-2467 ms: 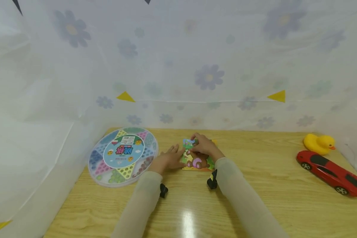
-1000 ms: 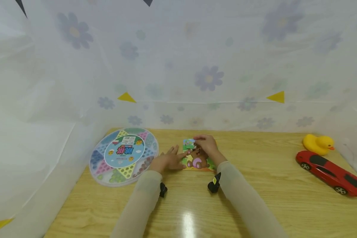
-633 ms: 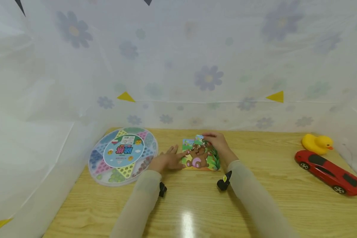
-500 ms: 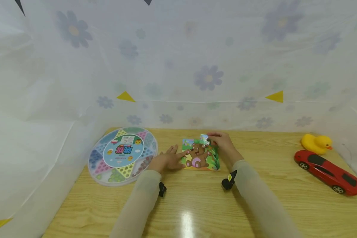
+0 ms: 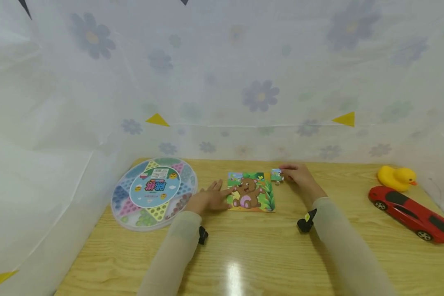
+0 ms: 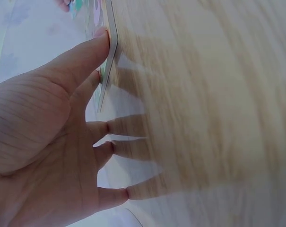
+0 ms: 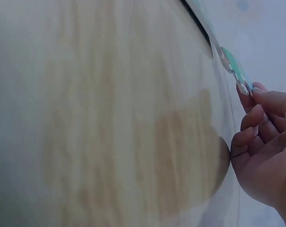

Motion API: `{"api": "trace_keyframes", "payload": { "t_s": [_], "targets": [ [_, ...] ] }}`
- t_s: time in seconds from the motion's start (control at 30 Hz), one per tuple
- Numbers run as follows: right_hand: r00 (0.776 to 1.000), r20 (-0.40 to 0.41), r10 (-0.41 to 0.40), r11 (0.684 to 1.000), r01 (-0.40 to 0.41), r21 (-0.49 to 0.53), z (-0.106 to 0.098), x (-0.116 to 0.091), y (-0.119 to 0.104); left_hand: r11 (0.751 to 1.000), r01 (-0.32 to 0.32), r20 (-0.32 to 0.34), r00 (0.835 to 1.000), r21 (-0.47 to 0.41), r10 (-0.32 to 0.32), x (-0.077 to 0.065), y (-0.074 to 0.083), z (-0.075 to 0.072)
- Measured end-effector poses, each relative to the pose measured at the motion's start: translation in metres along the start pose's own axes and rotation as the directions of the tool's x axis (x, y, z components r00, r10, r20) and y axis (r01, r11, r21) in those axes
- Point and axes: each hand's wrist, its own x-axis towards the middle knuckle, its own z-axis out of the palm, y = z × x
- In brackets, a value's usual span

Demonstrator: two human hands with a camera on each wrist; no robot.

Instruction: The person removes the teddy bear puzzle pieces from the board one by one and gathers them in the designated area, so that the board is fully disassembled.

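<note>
A bear picture jigsaw puzzle [image 5: 247, 199] lies flat in a thin board at the middle of the table. My left hand [image 5: 211, 199] rests at its left side, fingers spread. In the left wrist view the thumb [image 6: 88, 54] touches the edge of the puzzle board [image 6: 112, 28], and the other fingertips are on the wood. Between thumb and fingers my right hand [image 5: 299, 177] pinches a jigsaw piece [image 5: 276, 175] just right of the puzzle's top right corner. The right wrist view shows that jigsaw piece [image 7: 235, 66] tilted, its knobbed edge towards the camera.
A round Chinese checkers set [image 5: 153, 195] lies left of my left hand. At the far right stand a yellow rubber duck [image 5: 396, 178] and a red toy car [image 5: 412, 213]. A white flowered sheet [image 5: 222, 82] hangs behind the wooden table [image 5: 214, 255].
My right hand moves from over the puzzle's upper part to the right, carrying the jigsaw piece off the picture. The bear picture is now uncovered. My left hand stays in place.
</note>
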Motion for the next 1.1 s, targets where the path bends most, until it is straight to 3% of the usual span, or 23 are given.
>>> {"api": "trace_keyframes", "payload": {
  "t_s": [0.23, 0.53, 1.1],
  "targets": [
    [0.999, -0.023, 0.033, 0.999, -0.034, -0.033, -0.011, -0.001, 0.007, 1.000, 0.004, 0.000, 1.000, 0.012, -0.004, 0.003, -0.002, 0.003],
    [0.997, -0.050, 0.061, 0.997, -0.063, -0.036, -0.010, 0.003, 0.012, 0.999, 0.005, -0.005, 1.000, 0.035, -0.005, 0.006, -0.003, 0.003],
    [0.998, -0.020, 0.068, 0.989, -0.064, 0.129, -0.016, -0.001, 0.013, 0.999, 0.006, -0.006, 1.000, 0.041, -0.006, 0.004, -0.002, 0.002]
  ]
}}
